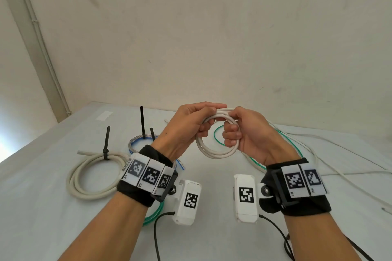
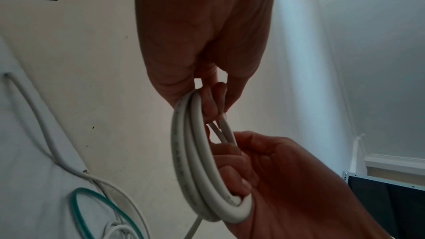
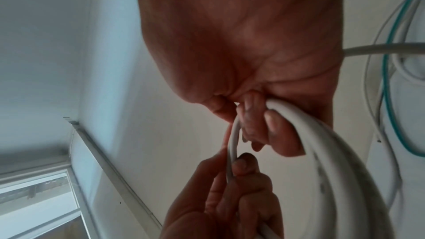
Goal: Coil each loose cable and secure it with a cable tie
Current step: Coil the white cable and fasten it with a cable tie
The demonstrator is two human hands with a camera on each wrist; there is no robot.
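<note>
Both hands hold a small coil of white cable [image 1: 214, 151] [image 2: 195, 166] [image 3: 326, 152] above the table. My left hand [image 1: 199, 121] [image 2: 207, 97] pinches the top of the loops on the left. My right hand [image 1: 233, 131] [image 3: 260, 121] has its fingers curled round the loops on the right side. A tail of the white cable [image 1: 305, 152] runs from the coil away over the table to the right. No cable tie shows on this coil.
On the white table [image 1: 42, 218] lie a thick beige coil [image 1: 84, 178] bound with a black tie [image 1: 106, 150], a blue-and-grey coil [image 1: 135, 144] with upright black ties [image 1: 142, 123], and loose green cable [image 1: 218, 137] with white cables at the right.
</note>
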